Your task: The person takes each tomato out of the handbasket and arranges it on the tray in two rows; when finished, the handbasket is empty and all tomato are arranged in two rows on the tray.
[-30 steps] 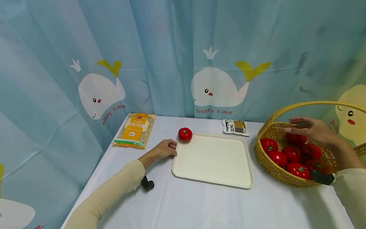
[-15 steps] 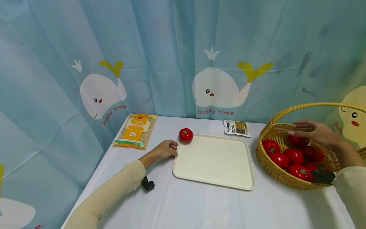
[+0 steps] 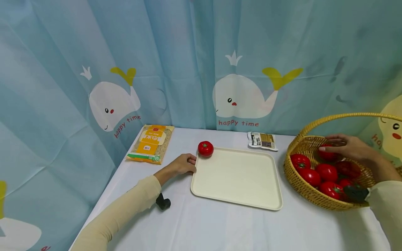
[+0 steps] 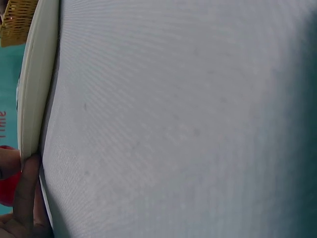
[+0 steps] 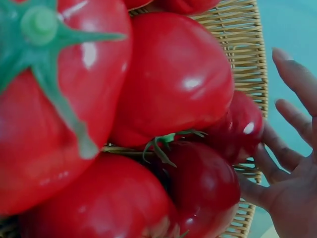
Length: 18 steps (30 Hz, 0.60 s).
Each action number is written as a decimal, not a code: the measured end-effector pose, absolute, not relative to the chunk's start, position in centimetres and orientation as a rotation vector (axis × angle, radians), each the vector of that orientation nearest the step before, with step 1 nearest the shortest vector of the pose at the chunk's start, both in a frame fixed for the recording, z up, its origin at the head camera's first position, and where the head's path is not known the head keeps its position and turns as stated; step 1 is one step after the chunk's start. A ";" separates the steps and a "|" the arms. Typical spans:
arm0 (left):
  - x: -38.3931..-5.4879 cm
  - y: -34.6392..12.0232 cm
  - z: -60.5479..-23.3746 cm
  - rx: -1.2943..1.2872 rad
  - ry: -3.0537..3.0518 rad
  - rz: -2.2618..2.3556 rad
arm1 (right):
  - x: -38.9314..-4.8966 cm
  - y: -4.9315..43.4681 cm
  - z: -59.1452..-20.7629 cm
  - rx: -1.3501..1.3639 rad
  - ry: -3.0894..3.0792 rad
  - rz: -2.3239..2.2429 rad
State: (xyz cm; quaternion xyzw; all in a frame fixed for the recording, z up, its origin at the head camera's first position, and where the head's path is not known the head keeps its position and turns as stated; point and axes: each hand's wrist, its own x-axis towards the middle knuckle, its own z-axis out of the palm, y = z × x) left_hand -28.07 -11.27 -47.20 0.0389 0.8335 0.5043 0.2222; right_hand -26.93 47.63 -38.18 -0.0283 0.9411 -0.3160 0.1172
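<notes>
Near the middle of the table lies a cream tray (image 3: 235,179). My left hand (image 3: 183,164) pinches its left edge, thumb above and a finger (image 4: 27,186) beneath in the left wrist view. A tomato (image 3: 205,149) sits at the tray's back left corner. On the right, a wicker basket (image 3: 295,177) holds several red tomatoes (image 3: 326,172). My right hand (image 3: 353,148) is inside the basket, touching the rearmost tomato (image 5: 240,126) with thumb and fingertips. The right wrist view shows its fingers spread and fairly straight; the tomato's far side is hidden.
A yellow grain packet (image 3: 150,143) lies at the back left, and a small white-and-brown sachet (image 3: 262,141) behind the tray. The basket's tall handle (image 3: 348,115) arches over its opening. A blue curtain (image 3: 188,62) hangs behind the table.
My right hand has come down onto the rearmost tomato, its fingers drawing closer around it. The left hand stays at the tray's edge. The whole view has shifted slightly.
</notes>
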 end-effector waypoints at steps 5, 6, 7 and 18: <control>-28.1 -11.3 -46.9 0.106 2.295 1.394 | -27.3 47.6 -38.4 -0.104 2.746 -0.913; -28.1 -11.3 -46.9 0.107 2.292 1.394 | -27.3 47.6 -38.5 -0.112 2.750 -0.898; -28.1 -11.3 -46.9 0.105 2.292 1.392 | -27.4 47.6 -38.5 -0.116 2.753 -0.883; -28.0 -11.2 -46.9 0.095 2.297 1.381 | -27.6 47.2 -39.3 -0.163 2.759 -0.795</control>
